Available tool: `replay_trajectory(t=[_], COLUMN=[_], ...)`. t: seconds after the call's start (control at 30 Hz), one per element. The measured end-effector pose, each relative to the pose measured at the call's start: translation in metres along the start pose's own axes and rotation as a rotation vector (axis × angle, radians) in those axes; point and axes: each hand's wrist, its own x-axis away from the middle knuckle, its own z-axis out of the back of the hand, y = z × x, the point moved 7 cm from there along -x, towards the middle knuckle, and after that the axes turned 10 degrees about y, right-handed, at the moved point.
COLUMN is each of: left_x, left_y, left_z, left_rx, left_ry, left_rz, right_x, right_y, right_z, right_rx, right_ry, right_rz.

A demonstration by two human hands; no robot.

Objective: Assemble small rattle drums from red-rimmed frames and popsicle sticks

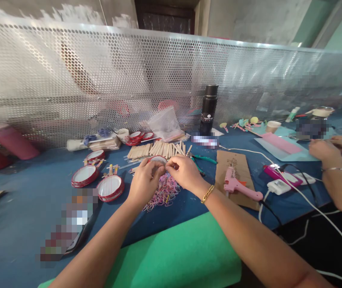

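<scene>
Between my hands shows a small round piece (158, 159) with a white face and red rim, partly covered by fingers. My left hand (145, 181) is closed, its fingers curled against the near side of this piece. Thumb and fingers of my right hand (186, 171) are pinched together beside it; whatever lies between those fingertips is too small to make out. Just below the hands is a heap of pink and purple rubber bands (164, 194). Similar red-rimmed round pieces (111, 188) sit to the left, some with wooden sticks banded on.
Wooden sticks (167, 149) lie behind my hands, near green-handled pliers (204, 159). A pink glue gun (239, 186) rests on cardboard (220, 164) at right, with cables beyond. A black bottle (209, 110) stands behind. Another person's hands (328, 154) work at far right.
</scene>
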Motion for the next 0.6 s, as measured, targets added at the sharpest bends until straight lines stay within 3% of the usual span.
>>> replay_trajectory(t=[0.2, 0.43, 0.5, 0.6], left_x=[0.0, -0.001, -0.003, -0.006], left_y=[-0.004, 0.004, 0.004, 0.0], left_z=[-0.001, 0.003, 0.007, 0.014], left_rx=[0.046, -0.07, -0.135, -0.165], left_ry=[-0.001, -0.002, 0.013, 0.038], left_rz=[0.039, -0.024, -0.047, -0.03], right_x=[0.002, 0.001, 0.0, 0.002], right_y=[0.005, 0.006, 0.003, -0.004], right_z=[-0.003, -0.006, -0.005, -0.008], right_rx=[-0.095, -0.152, -0.236, -0.521], right_ry=[0.004, -0.034, -0.077, -0.244], right_rz=[-0.05, -0.102, -0.141, -0.231])
